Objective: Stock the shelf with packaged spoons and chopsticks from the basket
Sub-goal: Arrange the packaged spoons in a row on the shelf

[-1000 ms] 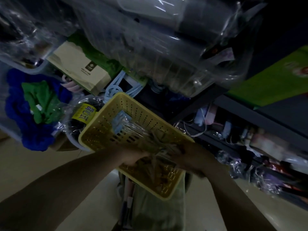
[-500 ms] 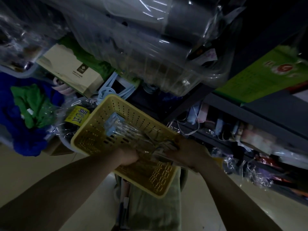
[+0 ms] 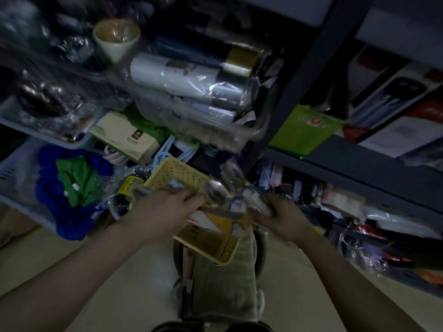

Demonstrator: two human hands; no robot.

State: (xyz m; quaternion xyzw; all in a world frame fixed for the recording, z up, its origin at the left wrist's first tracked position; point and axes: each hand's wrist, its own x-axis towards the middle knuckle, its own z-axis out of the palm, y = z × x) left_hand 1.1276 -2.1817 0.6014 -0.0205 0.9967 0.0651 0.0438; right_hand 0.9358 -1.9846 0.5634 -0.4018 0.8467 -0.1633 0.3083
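1. A yellow perforated basket (image 3: 182, 174) is seen low in the middle of the view, resting on a green cloth-covered stool (image 3: 225, 283), just in front of the dark shelf (image 3: 359, 168).
2. The left hand (image 3: 165, 209) is held over the basket, palm down, with its fingers (image 3: 189, 196) curled together around clear-wrapped packaged spoons (image 3: 215, 194); one metal spoon bowl is seen sticking up past the fingertips.
3. The right hand (image 3: 285, 218) is placed at the basket's right edge, and its fingers (image 3: 263, 213) are closed on a bundle of clear packages with white and blue card inserts (image 3: 247, 202); whether these hold chopsticks or spoons cannot be told through the blur.
4. The two held bundles are seen just beside each other above the basket's middle, and appear to touch.
5. More packaging is visible inside the basket under the hands, with a pale blue piece (image 3: 173, 182) near the far wall.
6. To the left of the basket, a blue and green cloth bundle (image 3: 72, 183) is stored in a pale tray, and a beige box (image 3: 127, 137) lies beyond it.
7. Above the basket, rolls wrapped in clear plastic (image 3: 187, 77) are stacked, with a pale cup (image 3: 116, 39) farther up.
8. A green package (image 3: 306, 128) is seen on the shelf at right.
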